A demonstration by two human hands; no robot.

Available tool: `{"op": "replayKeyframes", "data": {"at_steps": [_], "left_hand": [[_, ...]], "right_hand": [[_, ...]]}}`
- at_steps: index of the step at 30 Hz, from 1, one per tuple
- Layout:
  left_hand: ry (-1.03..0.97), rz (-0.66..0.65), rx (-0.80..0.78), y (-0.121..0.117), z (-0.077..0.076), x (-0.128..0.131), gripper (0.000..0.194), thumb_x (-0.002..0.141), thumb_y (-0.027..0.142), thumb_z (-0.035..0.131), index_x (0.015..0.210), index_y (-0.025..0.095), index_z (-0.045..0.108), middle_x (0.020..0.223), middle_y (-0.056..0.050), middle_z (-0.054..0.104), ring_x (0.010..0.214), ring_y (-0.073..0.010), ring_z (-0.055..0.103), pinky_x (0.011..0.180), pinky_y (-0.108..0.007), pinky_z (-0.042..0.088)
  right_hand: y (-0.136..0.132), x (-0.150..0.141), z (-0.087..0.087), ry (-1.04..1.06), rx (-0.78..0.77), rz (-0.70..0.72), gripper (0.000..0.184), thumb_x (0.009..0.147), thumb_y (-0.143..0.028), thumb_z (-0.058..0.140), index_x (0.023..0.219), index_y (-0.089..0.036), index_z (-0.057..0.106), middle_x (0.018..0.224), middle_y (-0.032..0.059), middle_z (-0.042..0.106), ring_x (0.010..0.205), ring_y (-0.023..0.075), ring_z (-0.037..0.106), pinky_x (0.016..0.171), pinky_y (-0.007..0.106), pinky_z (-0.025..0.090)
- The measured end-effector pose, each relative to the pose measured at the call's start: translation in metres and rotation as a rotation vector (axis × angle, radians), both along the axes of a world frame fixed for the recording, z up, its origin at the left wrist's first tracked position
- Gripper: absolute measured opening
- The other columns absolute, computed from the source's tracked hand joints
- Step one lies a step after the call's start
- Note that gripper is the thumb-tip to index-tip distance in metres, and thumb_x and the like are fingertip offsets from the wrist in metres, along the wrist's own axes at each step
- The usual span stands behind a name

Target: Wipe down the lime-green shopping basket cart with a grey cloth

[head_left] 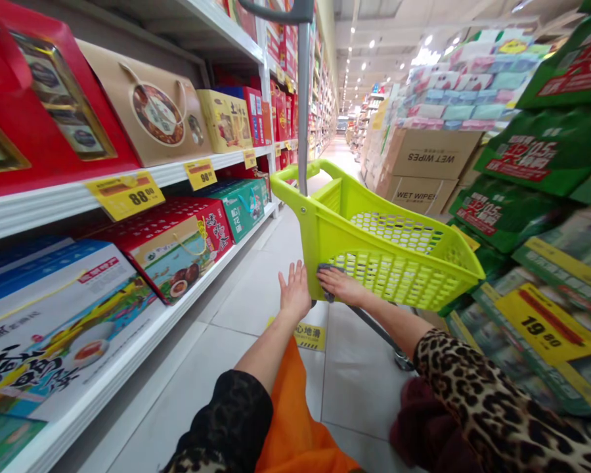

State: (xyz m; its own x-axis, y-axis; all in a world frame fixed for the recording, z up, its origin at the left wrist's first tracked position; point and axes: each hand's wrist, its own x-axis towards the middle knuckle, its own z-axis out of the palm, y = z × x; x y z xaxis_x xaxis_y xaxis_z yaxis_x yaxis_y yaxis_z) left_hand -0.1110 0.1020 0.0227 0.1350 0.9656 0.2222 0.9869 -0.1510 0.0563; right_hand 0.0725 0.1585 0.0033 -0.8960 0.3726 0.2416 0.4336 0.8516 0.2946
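Note:
My hands reach forward to the rear of a lime-green plastic shopping cart (394, 256) with a mesh-patterned basket. My right hand (342, 286) lies curled over a grey grip (324, 276) on the basket's near edge. My left hand (294, 290) stands beside it with fingers spread, its fingertips and palm against the green rim and nothing held. A metal cart pole (303, 98) rises from the basket's near left corner. Below the basket runs a grey metal cart frame (374, 328) ending at a small caster. Leopard-print sleeves cover both forearms, and an orange apron (295, 414) hangs below me.
White store shelves (79, 200) with boxed gift packs and yellow price tags line the left. Green bagged goods (546, 151) are stacked at right, beside WET WIPES cartons (428, 154). A tiled aisle runs ahead, with a yellow floor sticker (309, 336) near the cart.

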Motion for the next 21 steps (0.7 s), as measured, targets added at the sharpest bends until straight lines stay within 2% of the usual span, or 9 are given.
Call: {"op": "replayKeyframes", "data": {"at_steps": [2, 3, 5, 9, 11, 13, 18, 20, 21], "left_hand": [[0.006, -0.002, -0.007, 0.002, 0.003, -0.002, 0.070, 0.072, 0.016, 0.038, 0.139, 0.008, 0.019, 0.149, -0.008, 0.010, 0.137, -0.0242, 0.008, 0.108, -0.055, 0.010], [0.005, 0.000, -0.008, 0.003, 0.006, -0.003, 0.070, 0.072, 0.016, 0.038, 0.139, 0.008, 0.019, 0.149, -0.008, 0.009, 0.137, -0.0241, 0.008, 0.108, -0.054, 0.011], [0.001, 0.010, 0.001, 0.006, 0.012, -0.004, 0.070, 0.073, 0.016, 0.037, 0.139, 0.008, 0.018, 0.149, -0.007, 0.009, 0.137, -0.0239, 0.009, 0.108, -0.054, 0.011], [0.012, 0.031, 0.040, 0.012, 0.025, -0.005, 0.069, 0.073, 0.014, 0.036, 0.139, 0.009, 0.018, 0.149, -0.008, 0.009, 0.137, -0.0240, 0.008, 0.107, -0.055, 0.011], [0.024, 0.029, 0.053, 0.014, 0.030, -0.005, 0.069, 0.073, 0.013, 0.037, 0.139, 0.009, 0.019, 0.149, -0.008, 0.009, 0.137, -0.0239, 0.008, 0.107, -0.056, 0.011], [0.033, 0.024, 0.065, 0.015, 0.034, -0.004, 0.069, 0.072, 0.013, 0.037, 0.139, 0.009, 0.019, 0.149, -0.008, 0.009, 0.137, -0.0236, 0.009, 0.108, -0.055, 0.010], [0.059, 0.009, 0.086, 0.013, 0.042, -0.001, 0.068, 0.073, 0.015, 0.037, 0.139, 0.010, 0.021, 0.149, -0.008, 0.010, 0.137, -0.0234, 0.008, 0.108, -0.053, 0.010], [0.066, 0.006, 0.080, 0.014, 0.046, -0.001, 0.068, 0.073, 0.015, 0.036, 0.139, 0.009, 0.021, 0.149, -0.008, 0.010, 0.137, -0.0238, 0.008, 0.108, -0.054, 0.011], [0.068, 0.004, 0.082, 0.014, 0.049, 0.000, 0.068, 0.073, 0.015, 0.036, 0.139, 0.009, 0.021, 0.149, -0.008, 0.010, 0.137, -0.0239, 0.008, 0.108, -0.054, 0.011]], "right_hand": [[-0.004, -0.005, -0.008, -0.037, -0.026, 0.027, 0.029, 0.086, -0.011, 0.041, 0.108, -0.011, 0.061, 0.123, 0.0141, 0.054, 0.121, 0.0229, 0.043, 0.098, 0.043, 0.039], [-0.004, -0.009, -0.002, -0.034, -0.023, 0.040, 0.030, 0.087, -0.011, 0.039, 0.109, -0.012, 0.060, 0.122, 0.0133, 0.055, 0.122, 0.0221, 0.042, 0.098, 0.042, 0.039], [0.004, -0.020, 0.027, 0.034, 0.030, 0.048, 0.033, 0.088, -0.012, 0.036, 0.114, -0.014, 0.057, 0.126, 0.0117, 0.052, 0.126, 0.0205, 0.037, 0.100, 0.042, 0.037], [0.029, -0.038, 0.103, 0.267, 0.188, -0.004, 0.038, 0.088, -0.009, 0.035, 0.122, -0.014, 0.050, 0.135, 0.0114, 0.042, 0.132, 0.0218, 0.024, 0.106, 0.048, 0.027], [0.035, -0.038, 0.118, 0.303, 0.205, -0.032, 0.038, 0.086, -0.007, 0.037, 0.122, -0.013, 0.050, 0.136, 0.0128, 0.041, 0.132, 0.0228, 0.024, 0.106, 0.049, 0.026], [0.033, -0.031, 0.107, 0.249, 0.165, -0.033, 0.037, 0.086, -0.007, 0.039, 0.119, -0.012, 0.052, 0.133, 0.0140, 0.044, 0.129, 0.0232, 0.030, 0.105, 0.047, 0.029], [0.010, -0.007, 0.035, 0.065, 0.024, -0.017, 0.032, 0.085, -0.007, 0.040, 0.110, -0.011, 0.059, 0.127, 0.0121, 0.051, 0.124, 0.0231, 0.040, 0.102, 0.044, 0.035], [0.006, -0.006, 0.029, 0.040, -0.006, -0.002, 0.030, 0.085, -0.008, 0.040, 0.107, -0.012, 0.061, 0.124, 0.0112, 0.054, 0.122, 0.0220, 0.041, 0.102, 0.042, 0.036], [0.006, -0.008, 0.036, 0.052, -0.007, 0.010, 0.030, 0.085, -0.008, 0.040, 0.106, -0.012, 0.062, 0.123, 0.0109, 0.055, 0.122, 0.0211, 0.042, 0.101, 0.041, 0.036]]}}
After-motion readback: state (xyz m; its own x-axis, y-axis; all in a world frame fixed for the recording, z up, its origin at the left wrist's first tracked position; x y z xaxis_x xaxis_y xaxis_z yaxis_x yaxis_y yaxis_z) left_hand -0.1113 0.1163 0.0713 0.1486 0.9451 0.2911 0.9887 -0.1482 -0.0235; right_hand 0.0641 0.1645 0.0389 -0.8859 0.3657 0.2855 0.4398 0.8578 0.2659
